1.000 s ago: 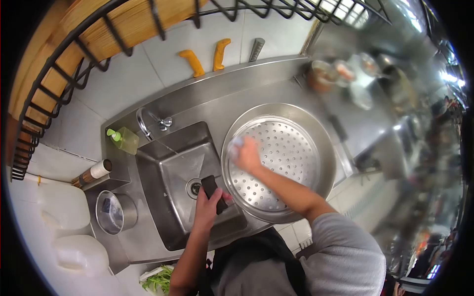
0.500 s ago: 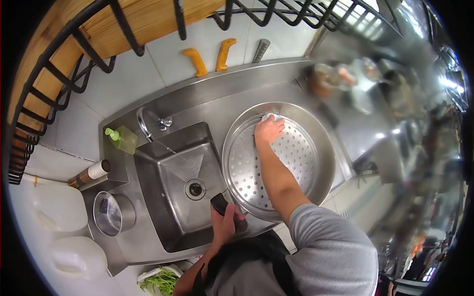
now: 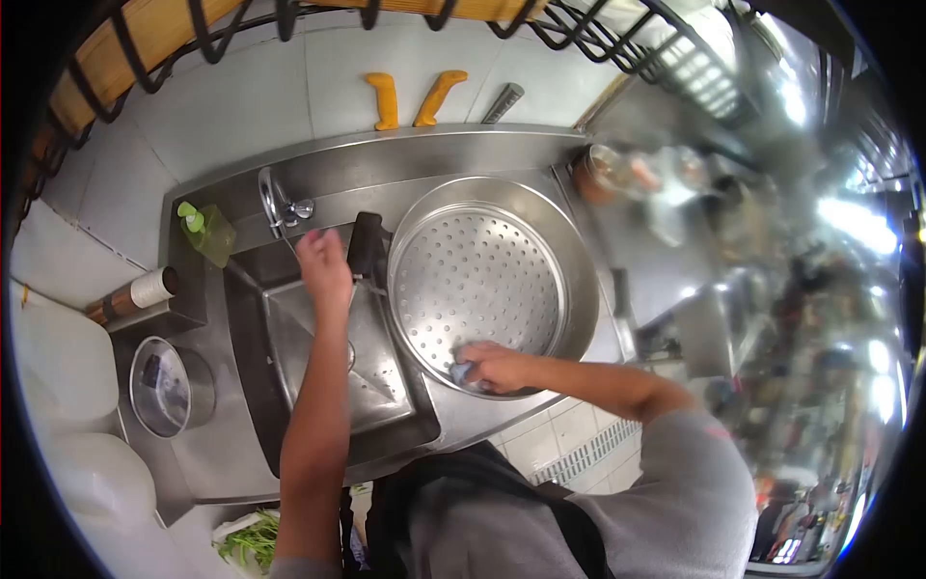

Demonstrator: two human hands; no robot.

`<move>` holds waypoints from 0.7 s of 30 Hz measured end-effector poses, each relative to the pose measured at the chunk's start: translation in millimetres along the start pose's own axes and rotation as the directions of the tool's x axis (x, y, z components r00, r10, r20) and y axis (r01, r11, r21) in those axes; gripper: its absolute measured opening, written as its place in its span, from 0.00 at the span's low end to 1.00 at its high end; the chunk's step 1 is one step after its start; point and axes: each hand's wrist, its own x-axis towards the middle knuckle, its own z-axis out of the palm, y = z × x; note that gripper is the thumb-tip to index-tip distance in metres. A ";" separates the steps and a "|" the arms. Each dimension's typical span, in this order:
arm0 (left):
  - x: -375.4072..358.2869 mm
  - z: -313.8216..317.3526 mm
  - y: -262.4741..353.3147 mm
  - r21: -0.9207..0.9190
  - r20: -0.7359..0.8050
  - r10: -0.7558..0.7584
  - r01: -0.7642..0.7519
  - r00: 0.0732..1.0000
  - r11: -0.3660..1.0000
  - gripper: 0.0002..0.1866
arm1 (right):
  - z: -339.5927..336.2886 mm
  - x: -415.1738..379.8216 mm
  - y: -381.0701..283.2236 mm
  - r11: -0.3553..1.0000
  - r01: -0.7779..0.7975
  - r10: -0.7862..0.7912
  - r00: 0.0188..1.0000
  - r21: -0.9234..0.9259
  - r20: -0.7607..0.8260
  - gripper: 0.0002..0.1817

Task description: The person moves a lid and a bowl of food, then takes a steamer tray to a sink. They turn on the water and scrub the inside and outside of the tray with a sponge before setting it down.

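A round steel steamer pan [image 3: 482, 275] with a perforated bottom rests over the counter and the sink's right edge. My right hand [image 3: 497, 369] is closed on a small pale blue-grey cloth [image 3: 463, 372], pressed against the pan's lower inner edge. Over the sink [image 3: 367, 372], just below the tap [image 3: 280, 205], hovers my left hand [image 3: 325, 262], slightly blurred, its fingers loosely apart and nothing seen in them. It is left of the pan's black handle [image 3: 366, 246], with a gap between them.
Left of the sink stand a green soap bottle [image 3: 207, 234] and a steel pot [image 3: 171, 386]. Two yellow handles [image 3: 439, 98] and a grey handle [image 3: 503, 102] stick up along the wall. Blurred containers [image 3: 603, 174] are at the upper right. Leafy greens [image 3: 249, 542] lie below.
The pan has turned, bringing its black handle from the bottom left to the upper left. My left hand has left that handle and moved up towards the tap. My right hand has moved down the pan.
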 end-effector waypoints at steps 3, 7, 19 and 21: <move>-95.9 6.7 -17.6 -0.165 -0.190 -0.182 0.152 0.965 0.975 0.29 | 11.4 19.7 -3.6 0.996 0.001 0.011 0.993 0.094 -0.121 0.16; -225.4 27.1 10.1 0.027 0.218 -0.013 0.007 0.976 1.000 0.38 | 24.4 75.3 -17.5 0.976 -0.076 0.137 0.941 0.203 -0.310 0.16; -77.3 15.1 2.6 -0.006 0.075 -0.059 0.059 0.995 0.998 0.42 | -7.0 24.2 4.7 0.976 0.025 0.013 0.985 0.216 -0.172 0.13; -147.0 27.8 -3.6 0.059 0.164 -0.106 0.098 0.981 0.993 0.44 | 6.5 38.2 2.0 0.964 0.006 0.052 0.976 0.267 -0.212 0.12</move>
